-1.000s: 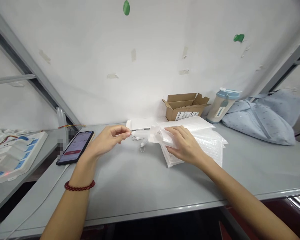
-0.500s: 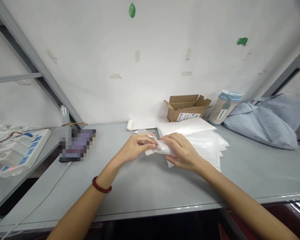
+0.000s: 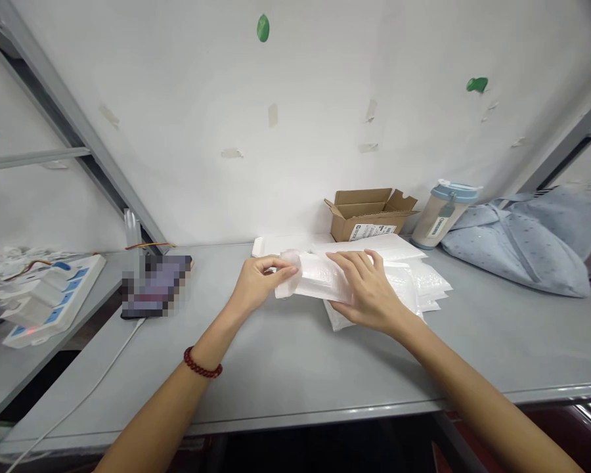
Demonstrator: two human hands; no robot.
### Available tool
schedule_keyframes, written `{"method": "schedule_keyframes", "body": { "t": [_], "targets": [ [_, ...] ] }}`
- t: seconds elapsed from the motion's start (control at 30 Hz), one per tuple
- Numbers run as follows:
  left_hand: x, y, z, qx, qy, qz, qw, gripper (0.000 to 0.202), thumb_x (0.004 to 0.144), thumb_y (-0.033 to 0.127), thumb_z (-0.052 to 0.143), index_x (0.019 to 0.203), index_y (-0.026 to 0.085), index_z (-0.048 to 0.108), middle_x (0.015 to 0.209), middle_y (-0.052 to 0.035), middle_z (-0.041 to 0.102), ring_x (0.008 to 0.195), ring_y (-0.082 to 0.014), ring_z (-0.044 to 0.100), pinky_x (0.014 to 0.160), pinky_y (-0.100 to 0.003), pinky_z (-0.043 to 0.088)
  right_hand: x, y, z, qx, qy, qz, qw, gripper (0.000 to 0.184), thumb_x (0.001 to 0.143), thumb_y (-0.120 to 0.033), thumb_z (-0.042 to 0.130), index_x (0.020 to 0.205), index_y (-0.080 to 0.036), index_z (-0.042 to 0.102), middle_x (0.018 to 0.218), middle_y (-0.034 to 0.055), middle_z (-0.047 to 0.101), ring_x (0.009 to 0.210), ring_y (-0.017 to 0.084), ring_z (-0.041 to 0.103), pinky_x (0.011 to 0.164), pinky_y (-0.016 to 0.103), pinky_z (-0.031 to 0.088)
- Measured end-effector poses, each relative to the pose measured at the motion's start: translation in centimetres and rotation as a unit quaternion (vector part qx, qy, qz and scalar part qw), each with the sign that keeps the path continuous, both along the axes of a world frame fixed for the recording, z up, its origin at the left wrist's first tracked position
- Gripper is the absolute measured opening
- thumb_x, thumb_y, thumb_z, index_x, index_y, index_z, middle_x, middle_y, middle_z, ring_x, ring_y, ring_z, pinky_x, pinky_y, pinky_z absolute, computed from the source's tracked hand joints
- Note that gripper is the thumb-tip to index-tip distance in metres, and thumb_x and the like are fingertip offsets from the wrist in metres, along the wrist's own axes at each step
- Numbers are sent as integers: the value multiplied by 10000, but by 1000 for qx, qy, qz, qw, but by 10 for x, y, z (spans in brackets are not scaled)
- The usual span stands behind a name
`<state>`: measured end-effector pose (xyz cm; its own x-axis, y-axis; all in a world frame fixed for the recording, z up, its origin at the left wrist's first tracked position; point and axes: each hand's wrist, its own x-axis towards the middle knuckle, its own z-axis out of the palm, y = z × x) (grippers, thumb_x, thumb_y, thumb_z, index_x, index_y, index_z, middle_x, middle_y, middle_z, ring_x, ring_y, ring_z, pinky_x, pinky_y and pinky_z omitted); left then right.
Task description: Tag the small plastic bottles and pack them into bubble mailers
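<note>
A white bubble mailer (image 3: 320,277) is held up between both hands, a little above the table. My left hand (image 3: 260,281) pinches its left end, where a thin translucent flap (image 3: 290,263) shows, between thumb and fingers. My right hand (image 3: 372,292) grips the body of the mailer, thumb below and fingers over the top. Whether anything is inside it, I cannot tell. Beneath and behind my right hand lies a pile of white bubble mailers (image 3: 431,284). A flat white piece with a rounded end (image 3: 259,246) lies behind the hands, mostly covered.
An open cardboard box (image 3: 369,213) stands against the wall, beside a tumbler (image 3: 440,213) and a light blue cloth bag (image 3: 517,246). At left are a phone (image 3: 160,286) with a white cable and a power strip (image 3: 62,305). The grey table (image 3: 276,368) has a front edge near me.
My left hand has moved slightly left, and more of the mailer shows between my hands. My right hand has shifted a little right, its fingers more raised.
</note>
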<state>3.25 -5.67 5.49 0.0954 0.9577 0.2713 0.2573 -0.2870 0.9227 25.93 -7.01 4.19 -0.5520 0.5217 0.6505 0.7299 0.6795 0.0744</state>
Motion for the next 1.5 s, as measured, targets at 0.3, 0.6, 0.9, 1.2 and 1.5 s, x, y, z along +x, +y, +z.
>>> {"method": "schedule_keyframes", "body": {
  "t": [0.3, 0.6, 0.9, 1.2, 1.5],
  "targets": [
    [16, -14, -3, 45, 51, -89, 994, 185, 764, 196, 585, 725, 226, 764, 1072, -63, 686, 1110, -234, 556, 840, -318, 458, -4, 5, -6, 107, 7, 30, 994, 448, 773, -147, 539, 1215, -134, 464, 989, 131, 610, 900, 257, 536, 769, 383, 393],
    [-4, -8, 13, -53, -12, -1, 999, 239, 742, 343, 703, 928, 200, 749, 888, -40, 748, 754, -176, 667, 722, -297, 530, 0, 4, -1, 179, -8, -63, 982, 430, 798, -64, 521, 1215, -156, 473, 1201, 166, 614, 1161, 274, 545, 993, 466, 301],
    [9, -21, 12, 45, -15, 5, 999, 201, 794, 314, 645, 906, 177, 739, 860, -38, 739, 663, -154, 662, 632, -279, 556, -4, 8, -11, 162, -4, -50, 986, 388, 857, 12, 426, 1162, -197, 546, 1163, 109, 664, 1161, 221, 571, 1018, 452, 271],
    [7, -17, 10, 46, -39, -23, 998, 259, 821, 253, 610, 1050, 138, 646, 1009, -95, 717, 903, -209, 678, 702, -318, 583, -6, 4, -10, 172, -7, -11, 985, 365, 866, 34, 378, 1054, -195, 592, 1073, 71, 708, 1044, 175, 630, 996, 423, 291],
    [20, -13, -18, 359, 211, -20, 909, 269, 856, 94, 522, 1079, 184, 643, 1165, -103, 662, 1115, -223, 593, 950, -441, 509, -6, 6, -10, 188, 23, -4, 982, 273, 887, -40, 451, 1028, -213, 606, 1032, 44, 727, 996, 168, 658, 985, 399, 298]
  ]
}}
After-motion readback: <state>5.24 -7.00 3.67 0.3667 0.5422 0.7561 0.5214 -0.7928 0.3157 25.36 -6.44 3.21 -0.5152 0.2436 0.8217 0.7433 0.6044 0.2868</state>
